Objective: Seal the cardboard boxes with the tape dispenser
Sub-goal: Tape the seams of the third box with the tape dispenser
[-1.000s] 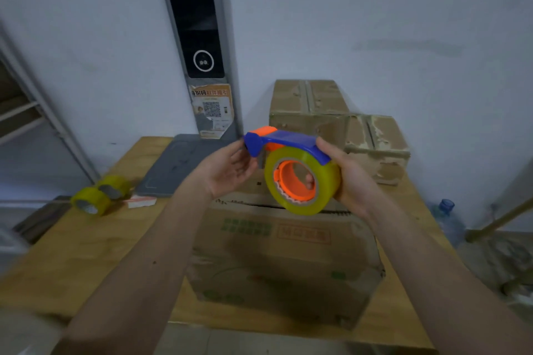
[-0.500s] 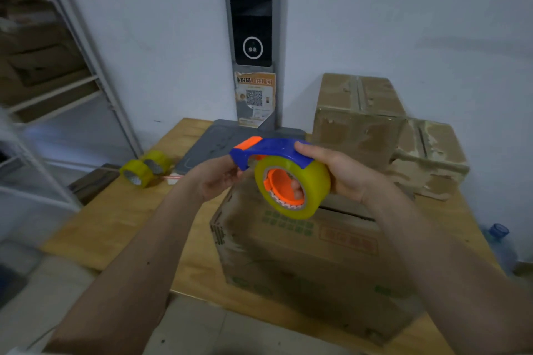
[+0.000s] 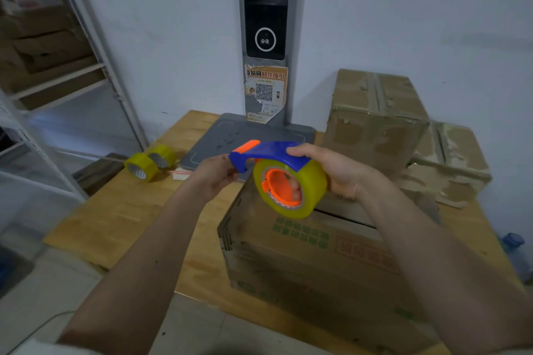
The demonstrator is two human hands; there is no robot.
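I hold a tape dispenser [image 3: 277, 153], blue with an orange tip and orange hub, loaded with a yellowish tape roll [image 3: 291, 190], in the air above a large cardboard box [image 3: 317, 256] on the wooden table [image 3: 124, 210]. My right hand [image 3: 337, 173] grips the dispenser round its handle and roll, thumb on top. My left hand [image 3: 215, 177] pinches at the dispenser's front end under the orange tip. The box's top flaps show a dark gap along the seam.
Two taped cardboard boxes [image 3: 375, 118] [image 3: 450, 164] stand at the back right against the wall. Two spare tape rolls [image 3: 150, 163] lie at the table's left edge. A grey scale platform [image 3: 230, 138] with a tall post sits at the back. Metal shelving [image 3: 57, 81] stands left.
My view has swung left and slightly closer, bringing the shelving into sight. Both hands keep their hold on the dispenser over the box, almost unmoved relative to it.
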